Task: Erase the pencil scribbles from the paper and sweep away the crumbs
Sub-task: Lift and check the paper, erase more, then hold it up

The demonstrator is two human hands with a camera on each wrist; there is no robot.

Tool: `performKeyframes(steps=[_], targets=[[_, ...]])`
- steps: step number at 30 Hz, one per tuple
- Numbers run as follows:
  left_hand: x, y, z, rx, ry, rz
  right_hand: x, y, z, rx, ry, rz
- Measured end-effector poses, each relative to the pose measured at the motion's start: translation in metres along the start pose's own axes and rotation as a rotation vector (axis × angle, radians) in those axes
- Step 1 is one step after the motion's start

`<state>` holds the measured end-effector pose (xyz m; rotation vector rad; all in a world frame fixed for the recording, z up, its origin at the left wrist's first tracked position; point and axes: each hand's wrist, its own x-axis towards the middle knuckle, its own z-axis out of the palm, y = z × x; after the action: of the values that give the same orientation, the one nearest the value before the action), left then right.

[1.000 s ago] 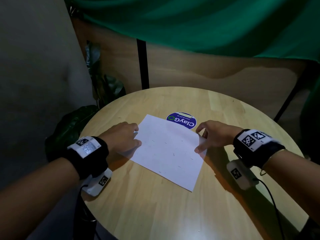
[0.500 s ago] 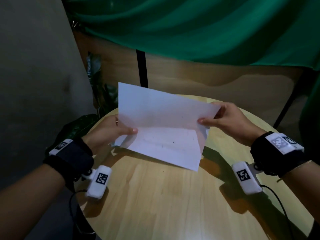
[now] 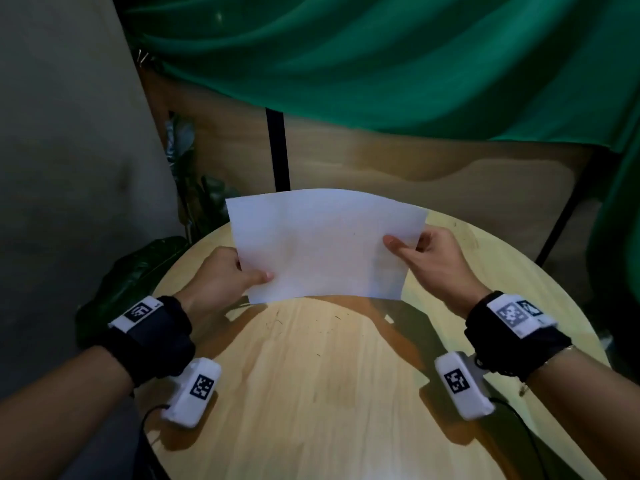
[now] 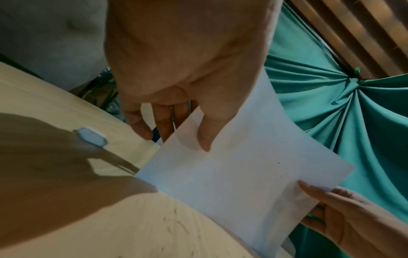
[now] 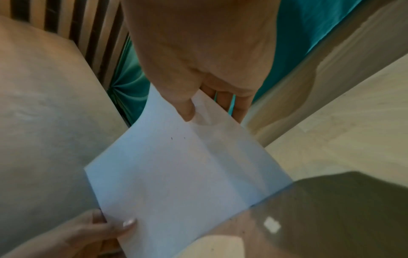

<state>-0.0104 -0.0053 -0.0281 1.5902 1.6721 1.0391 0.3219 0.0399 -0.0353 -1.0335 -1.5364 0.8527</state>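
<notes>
A white sheet of paper (image 3: 323, 245) stands nearly upright above the round wooden table (image 3: 311, 393), its lower edge close to the tabletop. My left hand (image 3: 225, 275) pinches its lower left edge, thumb in front. My right hand (image 3: 427, 254) pinches its right edge the same way. In the wrist views the paper (image 4: 238, 174) (image 5: 176, 174) carries a couple of tiny dark specks. Thin dark eraser crumbs (image 3: 311, 329) lie scattered on the tabletop just below the sheet; they also show as crumbs (image 4: 176, 225) in the left wrist view. A small white eraser (image 3: 389, 319) lies on the table under my right hand.
A green cloth (image 3: 381, 64) hangs behind the table over a wooden panel with a black post (image 3: 277, 150). Dark plant leaves (image 3: 138, 268) sit off the table's left edge. The white piece also appears as an eraser (image 4: 92, 138) (image 5: 272, 225) in each wrist view.
The paper lay flat on the table a second ago. Both hands have lifted it and tipped it upright, and dark crumbs now lie on the tabletop where it was.
</notes>
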Motion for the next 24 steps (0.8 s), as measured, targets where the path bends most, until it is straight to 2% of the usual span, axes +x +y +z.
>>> performKeyframes(steps=[2,5,7,10,15,18,20,22,24], targets=[[0.002,0.0,-0.001,-0.01,0.065,0.018,0.0,0.004,0.0,-0.029,-0.011,0.006],[0.005,0.002,-0.007,-0.047,0.149,0.081,0.005,-0.003,-0.002,0.029,0.041,-0.064],[0.004,-0.003,-0.008,-0.012,0.125,0.059,0.007,-0.002,-0.003,0.034,0.032,-0.046],[0.005,-0.01,-0.007,0.162,0.029,0.005,0.005,0.011,-0.001,-0.118,-0.053,0.048],[0.004,-0.004,-0.008,0.026,0.108,0.084,0.008,0.013,-0.005,-0.035,0.03,-0.003],[0.002,-0.007,-0.006,0.161,-0.002,0.031,0.005,0.02,-0.004,-0.16,-0.082,0.038],[0.003,-0.006,-0.005,0.144,0.025,0.038,0.005,0.02,-0.005,-0.174,-0.073,0.02],[0.003,-0.002,-0.007,0.024,0.098,0.068,0.009,0.016,-0.009,-0.088,0.016,-0.004],[0.003,-0.001,-0.009,0.032,0.095,0.067,0.011,0.016,-0.011,-0.089,0.015,0.008]])
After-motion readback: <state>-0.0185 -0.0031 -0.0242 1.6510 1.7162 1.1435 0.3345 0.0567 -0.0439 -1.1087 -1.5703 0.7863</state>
